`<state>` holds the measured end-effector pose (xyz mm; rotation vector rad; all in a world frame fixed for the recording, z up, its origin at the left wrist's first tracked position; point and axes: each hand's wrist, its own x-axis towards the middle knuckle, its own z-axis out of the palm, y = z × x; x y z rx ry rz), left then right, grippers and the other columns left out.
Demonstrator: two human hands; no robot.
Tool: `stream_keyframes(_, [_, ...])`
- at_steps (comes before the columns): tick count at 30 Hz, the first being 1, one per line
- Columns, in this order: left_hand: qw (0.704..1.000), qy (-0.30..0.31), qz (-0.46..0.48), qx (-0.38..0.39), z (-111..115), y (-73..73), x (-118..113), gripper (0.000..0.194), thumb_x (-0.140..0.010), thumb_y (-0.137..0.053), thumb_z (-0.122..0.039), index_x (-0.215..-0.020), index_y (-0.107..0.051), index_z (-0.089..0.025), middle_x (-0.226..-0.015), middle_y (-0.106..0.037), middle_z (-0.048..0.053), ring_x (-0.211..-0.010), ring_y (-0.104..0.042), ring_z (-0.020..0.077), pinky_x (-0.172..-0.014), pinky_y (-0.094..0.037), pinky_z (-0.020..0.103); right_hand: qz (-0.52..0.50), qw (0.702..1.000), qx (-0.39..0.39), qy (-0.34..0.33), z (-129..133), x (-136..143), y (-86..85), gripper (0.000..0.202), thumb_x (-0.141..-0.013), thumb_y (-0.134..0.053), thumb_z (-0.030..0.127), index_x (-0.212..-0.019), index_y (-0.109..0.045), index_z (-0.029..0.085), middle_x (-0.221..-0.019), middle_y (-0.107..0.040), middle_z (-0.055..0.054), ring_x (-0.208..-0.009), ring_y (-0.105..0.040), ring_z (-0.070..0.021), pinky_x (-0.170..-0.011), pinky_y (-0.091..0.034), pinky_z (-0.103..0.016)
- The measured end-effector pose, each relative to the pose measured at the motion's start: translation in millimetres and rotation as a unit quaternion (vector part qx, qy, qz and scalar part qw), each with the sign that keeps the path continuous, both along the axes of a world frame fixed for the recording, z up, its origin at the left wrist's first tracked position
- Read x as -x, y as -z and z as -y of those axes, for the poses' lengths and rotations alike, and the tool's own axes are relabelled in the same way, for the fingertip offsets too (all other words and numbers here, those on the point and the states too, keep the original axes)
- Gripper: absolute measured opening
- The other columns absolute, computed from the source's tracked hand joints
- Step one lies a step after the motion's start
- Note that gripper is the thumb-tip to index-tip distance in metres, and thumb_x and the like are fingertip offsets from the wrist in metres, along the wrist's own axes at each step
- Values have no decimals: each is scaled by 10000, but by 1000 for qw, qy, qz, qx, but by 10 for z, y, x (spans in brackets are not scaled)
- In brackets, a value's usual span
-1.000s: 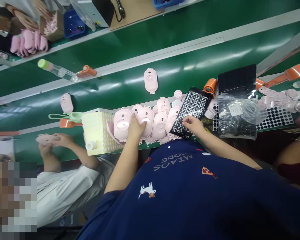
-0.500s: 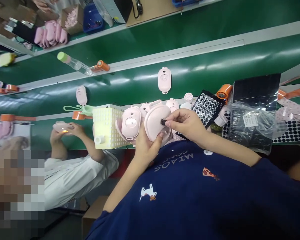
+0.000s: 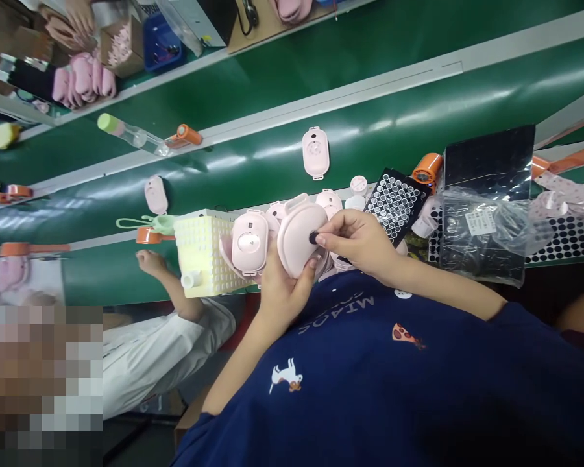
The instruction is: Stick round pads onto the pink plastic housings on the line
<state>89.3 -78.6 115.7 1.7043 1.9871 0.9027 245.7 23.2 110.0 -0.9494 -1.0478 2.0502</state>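
My left hand (image 3: 283,288) grips a pale pink, rounded shell-like case (image 3: 300,237), with the thumb on its near edge. My right hand (image 3: 365,241) pinches a small black round sticker (image 3: 314,238) between thumb and forefinger, against the face of that case. Whether the sticker is stuck down or only touching, I cannot tell. Just left of my left hand stands a pink oblong device (image 3: 250,241) with a clear oval centre. Beyond my right hand lies a black sheet of round stickers (image 3: 395,204).
A yellow knobbed block (image 3: 202,250) is at the left, beside a co-worker's arm and hand (image 3: 152,263). Pink devices (image 3: 316,153) lie on the green belt (image 3: 253,172). To the right are an orange roll-shaped tool (image 3: 427,170) and a plastic-wrapped black packet (image 3: 486,207).
My hands keep the same hold, with the black sticker at the case. The view has shifted slightly. The co-worker's lit pink device is no longer visible, and one of their hands has closed.
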Motion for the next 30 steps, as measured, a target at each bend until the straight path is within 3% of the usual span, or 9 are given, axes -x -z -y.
stream_keyframes(6, [999, 7, -21, -27, 3, -2, -46, 566, -915, -658, -359, -1398, -440, -159, -1271, -668, 167, -1166, -676, 274, -994, -572, 394, -3, 1000, 9, 6, 5, -20, -41, 343, -628, -896, 387, -721, -632, 189, -712, -666, 19, -651, -586, -104, -607, -497, -255])
stream_keyframes(12, [1000, -3, 4, -3, 46, 14, -73, 618, -911, -667, -341, -1438, -395, -167, -1327, -641, 189, -1209, -657, 297, -1000, -566, 427, 29, 1000, -9, 1, 16, -22, -80, 389, -610, -886, 445, -714, -607, 194, -695, -657, 15, -634, -594, -119, -600, -507, -277])
stream_keyframes(15, [1000, -23, 13, 11, 76, 48, -60, 639, -887, -699, -358, -1429, -414, -174, -1284, -655, 189, -1141, -683, 310, -938, -587, 438, 39, 999, -28, -23, 3, -32, -32, 392, -664, -840, 489, -737, -580, 204, -720, -642, 7, -660, -596, -134, -637, -530, -306])
stream_keyframes(18, [1000, -19, 15, 0, 72, 40, -40, 637, -883, -702, -365, -1418, -427, -156, -1268, -657, 190, -1131, -683, 309, -937, -589, 438, 95, 990, -105, -6, -47, -52, 61, 414, -685, -820, 467, -923, -593, 215, -936, -656, -36, -825, -606, -169, -740, -553, -347])
stream_keyframes(20, [999, 7, 31, -3, 57, 16, -20, 608, -896, -684, -355, -1411, -435, -149, -1309, -635, 193, -1206, -648, 308, -1012, -556, 441, 110, 982, -154, -3, -71, -54, 130, 617, -651, -839, 479, -1141, -554, 234, -1203, -611, -80, -1024, -590, -213, -853, -555, -389])
stream_keyframes(23, [996, 39, 77, 17, 51, 21, 21, 579, -903, -673, -377, -1387, -454, -147, -1323, -617, 187, -1250, -616, 310, -1068, -517, 453, 29, 991, -106, -80, -9, -8, 223, 709, -699, -789, 583, -1243, -488, 242, -1294, -581, -97, -1141, -576, -249, -946, -548, -429])
stream_keyframes(27, [986, 11, 147, 74, 106, 206, 85, 769, -819, -741, -470, -1427, -402, -142, -1391, -554, 198, -1303, -561, 333, -1120, -458, 502, 38, 998, -10, -47, 223, 118, 383, 592, -773, -709, 658, -1125, -515, 224, -1077, -649, -74, -1028, -628, -249, -921, -570, -446])
stream_keyframes(30, [956, -56, 255, 131, 177, 429, 158, 778, -759, -793, -466, -1391, -452, -168, -1386, -567, 174, -1290, -567, 319, -1131, -444, 488, 70, 994, -30, -82, 210, 132, 601, 630, -817, -684, 615, -1258, -457, 226, -1284, -614, -133, -1142, -620, -272, -997, -546, -480])
